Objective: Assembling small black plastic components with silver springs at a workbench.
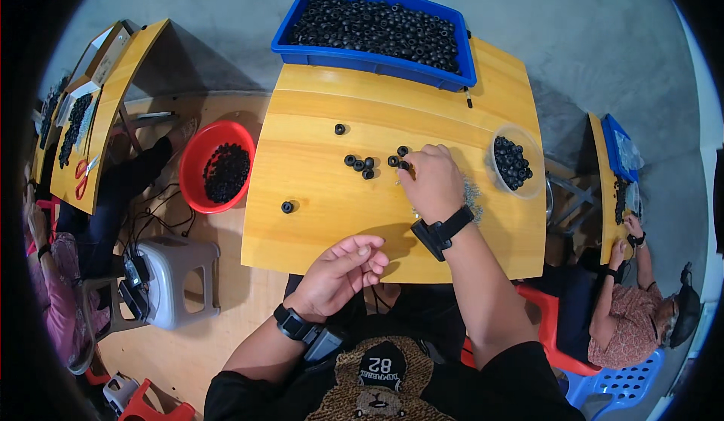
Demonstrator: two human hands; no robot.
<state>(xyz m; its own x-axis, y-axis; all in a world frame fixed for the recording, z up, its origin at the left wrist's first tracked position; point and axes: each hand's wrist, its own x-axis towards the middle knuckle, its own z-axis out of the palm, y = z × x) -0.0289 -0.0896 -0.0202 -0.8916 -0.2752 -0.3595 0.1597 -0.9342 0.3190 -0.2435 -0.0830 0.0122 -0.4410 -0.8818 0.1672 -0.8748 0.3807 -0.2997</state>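
Note:
My right hand [434, 180] reaches over the middle of the yellow wooden table [302, 217], palm down. Its thumb and fingers close around a small black ring-shaped part [404, 165], beside a couple of similar ones. Just left lies a small cluster of black ring-shaped parts [359, 163]; single ones rest farther back and at the table's left. Under my right wrist spreads a pile of small grey pieces [472, 199], partly hidden. My left hand [339, 274] hovers at the front edge, palm turned up and fingers loosely curled apart; nothing shows in it.
A blue bin [377, 63] full of black parts stands at the table's back. At right is a clear bowl [537, 161] of them. A red basin [197, 195] and grey stool [181, 278] stand left. Other people sit at side tables, a person's hand [632, 226] at right.

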